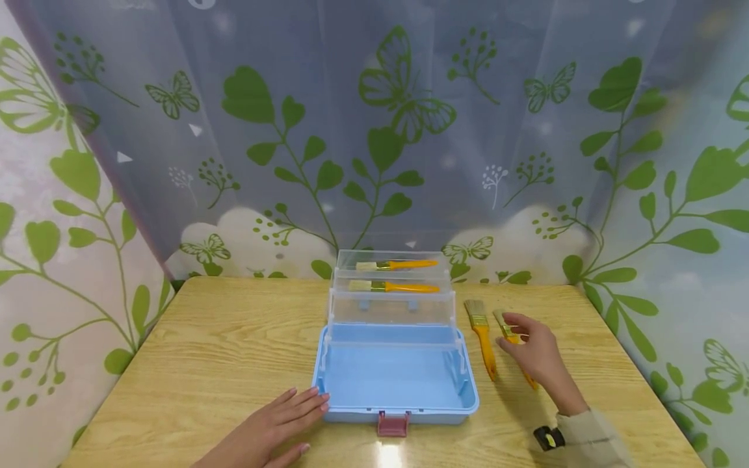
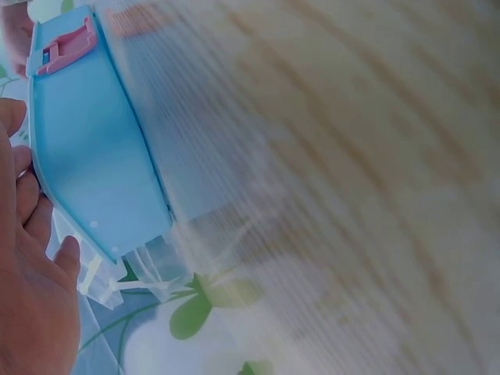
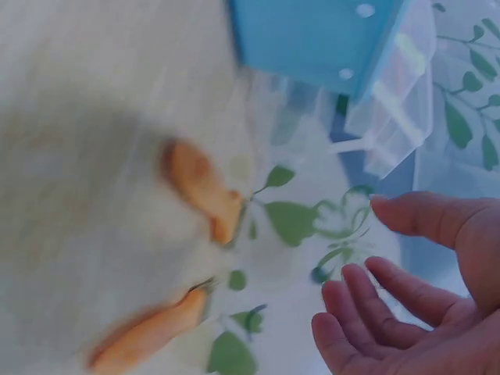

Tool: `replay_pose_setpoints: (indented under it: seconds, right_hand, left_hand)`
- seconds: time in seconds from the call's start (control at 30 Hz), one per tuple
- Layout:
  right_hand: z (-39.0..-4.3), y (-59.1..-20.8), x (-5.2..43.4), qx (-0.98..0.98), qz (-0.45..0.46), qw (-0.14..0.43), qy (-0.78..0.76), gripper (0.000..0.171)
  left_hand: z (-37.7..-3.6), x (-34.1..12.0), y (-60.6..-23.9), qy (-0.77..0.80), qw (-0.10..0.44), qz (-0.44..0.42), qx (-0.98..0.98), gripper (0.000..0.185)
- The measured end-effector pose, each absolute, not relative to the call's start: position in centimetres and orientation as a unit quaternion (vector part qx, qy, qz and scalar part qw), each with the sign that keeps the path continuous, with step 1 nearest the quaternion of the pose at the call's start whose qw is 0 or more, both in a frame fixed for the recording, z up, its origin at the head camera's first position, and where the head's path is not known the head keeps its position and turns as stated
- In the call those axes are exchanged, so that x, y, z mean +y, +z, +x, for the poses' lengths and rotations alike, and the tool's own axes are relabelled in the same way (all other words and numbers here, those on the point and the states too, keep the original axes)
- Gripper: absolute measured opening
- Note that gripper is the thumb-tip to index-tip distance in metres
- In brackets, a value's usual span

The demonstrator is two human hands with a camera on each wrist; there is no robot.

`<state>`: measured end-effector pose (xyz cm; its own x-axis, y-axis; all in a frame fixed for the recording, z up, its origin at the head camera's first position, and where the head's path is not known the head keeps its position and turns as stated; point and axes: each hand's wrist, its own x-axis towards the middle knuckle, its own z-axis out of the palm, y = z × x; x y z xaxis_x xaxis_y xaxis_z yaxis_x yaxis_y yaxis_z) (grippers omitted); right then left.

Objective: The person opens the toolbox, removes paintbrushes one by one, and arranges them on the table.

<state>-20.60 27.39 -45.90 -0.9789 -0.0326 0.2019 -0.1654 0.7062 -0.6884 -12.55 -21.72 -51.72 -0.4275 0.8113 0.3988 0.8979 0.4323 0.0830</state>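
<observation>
An open blue toolbox [image 1: 398, 380] stands mid-table, its clear trays [image 1: 391, 305] stepped up behind it. Each of the two upper trays holds an orange-handled brush [image 1: 398, 264] [image 1: 394, 286]. Two more such brushes lie on the table to the right of the box. One brush [image 1: 482, 338] lies free. My right hand [image 1: 535, 354] hovers with relaxed fingers over the other brush [image 1: 502, 323], and I cannot tell whether it touches it. In the right wrist view the right hand [image 3: 414, 305] holds nothing, and the orange handles [image 3: 199, 187] are blurred. My left hand [image 1: 287, 416] lies flat by the box's front left corner [image 2: 86, 156].
The wooden table [image 1: 222, 351] is bordered at the back and sides by a curtain printed with green leaves and butterflies [image 1: 386, 117]. A pink latch [image 1: 393, 424] sticks out at the box's front edge. A dark band [image 1: 549, 437] sits on my right wrist.
</observation>
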Motion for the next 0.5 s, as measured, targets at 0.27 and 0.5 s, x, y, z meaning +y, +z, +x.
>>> replay_pose_setpoints:
  seconds: [0.27,0.5]
  right_hand:
    - [-22.0,-44.5,24.9,-0.882,0.124,0.137,0.433,0.044]
    - [-23.5,-43.7,23.1,-0.824,0.205,0.146,0.508,0.040]
  left_hand:
    - [-12.6,-21.6,-51.7,-0.137,0.159,-0.512,-0.833,0.067]
    - [-12.5,-21.6,-51.7,-0.142,0.163,-0.511,-0.832,0.068]
